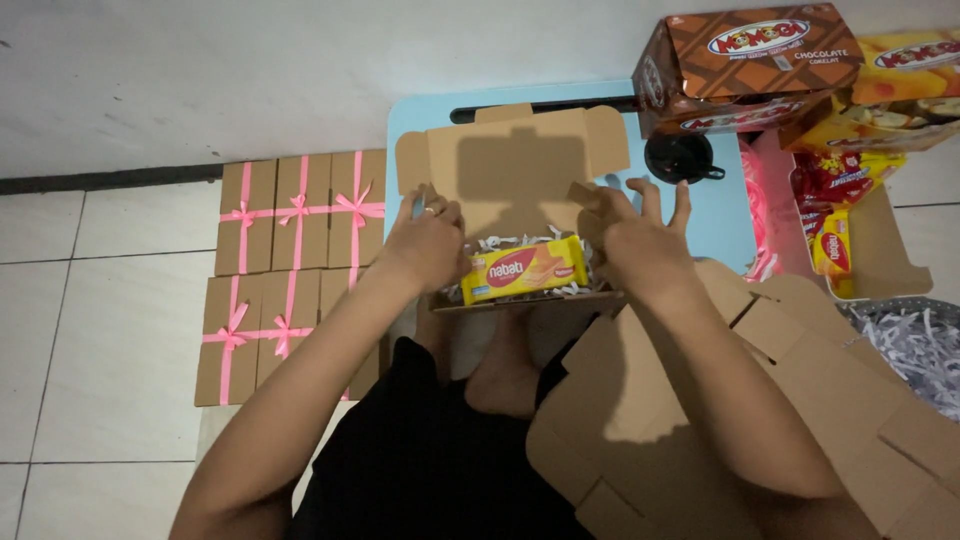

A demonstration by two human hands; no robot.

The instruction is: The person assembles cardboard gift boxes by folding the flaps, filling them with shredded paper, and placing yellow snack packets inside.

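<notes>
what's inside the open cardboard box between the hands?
Inside the open cardboard box: a yellow wafer pack lying on white shredded paper. The pack and both hands cover whatever lies beneath them.

One view only — a head-worn camera looking steeply down past the person's forearms onto the small blue table (pixel 700 215) and the tiled floor (pixel 110 330). It sits close, facing the wall (pixel 250 70) beyond the table's far edge — nothing overlaps.
</notes>
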